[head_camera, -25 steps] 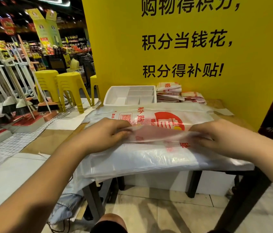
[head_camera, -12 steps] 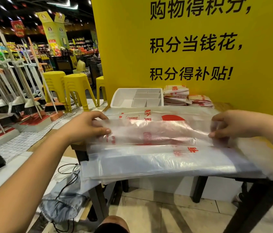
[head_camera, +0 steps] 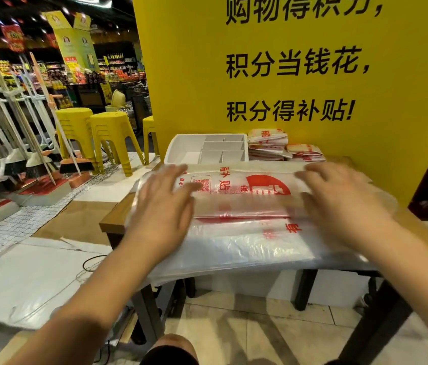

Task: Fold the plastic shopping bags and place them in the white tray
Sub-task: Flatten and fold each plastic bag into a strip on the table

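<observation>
A translucent plastic shopping bag point(head_camera: 247, 206) with red print lies flat across a stack of more bags on the wooden table point(head_camera: 113, 219). My left hand point(head_camera: 163, 201) rests flat on its left end, fingers spread and straight. On the right end, my right hand point(head_camera: 339, 198) presses down the same way; both hands are blurred by motion. The white tray point(head_camera: 181, 151), with several empty compartments, stands at the table's back edge just beyond the bag.
Folded bags point(head_camera: 268, 143) are piled right of the tray against the yellow sign wall point(head_camera: 313, 88). Yellow stools point(head_camera: 113, 135) and a rack of brooms point(head_camera: 23, 143) stand to the left. Cables point(head_camera: 92, 264) lie on the floor under the table's left side.
My hands were pinching the bag's near edge and lifting it over; now both have let go and lie flat on the folded bag, further apart and further back.
</observation>
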Action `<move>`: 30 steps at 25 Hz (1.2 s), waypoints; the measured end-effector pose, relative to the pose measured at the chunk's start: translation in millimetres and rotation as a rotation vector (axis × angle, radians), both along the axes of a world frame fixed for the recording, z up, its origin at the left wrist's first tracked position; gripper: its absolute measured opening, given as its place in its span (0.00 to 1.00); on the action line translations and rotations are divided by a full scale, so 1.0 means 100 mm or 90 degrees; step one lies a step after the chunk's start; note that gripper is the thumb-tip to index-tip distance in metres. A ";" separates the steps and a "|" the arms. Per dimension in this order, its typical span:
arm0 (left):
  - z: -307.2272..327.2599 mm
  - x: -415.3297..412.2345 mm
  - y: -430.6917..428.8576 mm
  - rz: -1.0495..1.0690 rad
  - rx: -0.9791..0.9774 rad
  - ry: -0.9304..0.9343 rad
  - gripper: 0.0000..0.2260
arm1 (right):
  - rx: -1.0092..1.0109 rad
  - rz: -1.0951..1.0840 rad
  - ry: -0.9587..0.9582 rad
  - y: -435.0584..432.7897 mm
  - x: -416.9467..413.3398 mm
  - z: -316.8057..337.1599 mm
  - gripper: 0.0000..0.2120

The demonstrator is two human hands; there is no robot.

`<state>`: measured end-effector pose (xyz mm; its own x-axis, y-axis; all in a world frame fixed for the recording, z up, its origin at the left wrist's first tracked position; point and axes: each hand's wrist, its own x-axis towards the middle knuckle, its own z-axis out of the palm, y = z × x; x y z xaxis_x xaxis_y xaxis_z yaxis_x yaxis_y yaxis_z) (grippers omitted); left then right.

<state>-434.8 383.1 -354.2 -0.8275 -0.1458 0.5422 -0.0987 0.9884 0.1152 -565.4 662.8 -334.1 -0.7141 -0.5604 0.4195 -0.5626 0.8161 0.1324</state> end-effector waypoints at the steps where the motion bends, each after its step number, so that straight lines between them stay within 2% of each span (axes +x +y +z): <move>1: -0.03 0.00 0.15 -0.027 -0.034 -0.046 0.18 | -0.026 0.084 -0.053 -0.12 0.13 -0.07 0.24; 3: -0.14 -0.03 0.33 -0.045 -0.052 -0.166 0.22 | -0.002 0.179 -0.163 -0.32 0.29 -0.23 0.27; 6: -0.25 -0.03 0.31 -0.044 -0.006 -0.318 0.26 | 0.017 0.178 -0.253 -0.31 0.28 -0.39 0.29; 10: -0.23 0.13 0.01 0.024 0.059 -0.352 0.30 | 0.031 0.104 -0.309 -0.03 0.24 -0.39 0.31; 14: -0.20 0.15 -0.27 0.133 0.077 -0.333 0.29 | 0.016 0.034 -0.294 0.05 0.25 -0.32 0.32; 17: -0.19 0.06 -0.21 0.010 0.004 -0.275 0.30 | 0.001 0.050 -0.145 -0.09 0.22 -0.24 0.28; 19: -0.16 -0.01 -0.20 -0.076 0.004 -0.278 0.29 | -0.029 0.087 -0.158 -0.19 0.19 -0.22 0.26; 23: -0.11 -0.06 -0.29 -0.140 0.063 -0.241 0.26 | -0.034 0.116 -0.233 -0.16 0.13 -0.25 0.30; 25: -0.12 -0.03 -0.29 -0.161 0.036 -0.196 0.23 | -0.018 0.120 -0.184 -0.12 0.15 -0.25 0.30; 28: -0.14 0.03 -0.28 -0.189 -0.018 -0.134 0.19 | 0.007 0.151 -0.091 -0.07 0.19 -0.23 0.24; 30: -0.11 0.06 -0.28 -0.203 -0.007 -0.113 0.17 | -0.003 0.170 -0.091 -0.03 0.21 -0.19 0.20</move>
<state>-428.7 355.0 -365.0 -0.9120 0.1399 0.3856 0.1974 0.9737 0.1134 -544.6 660.0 -353.0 -0.5935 -0.7347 0.3286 -0.7702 0.6369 0.0329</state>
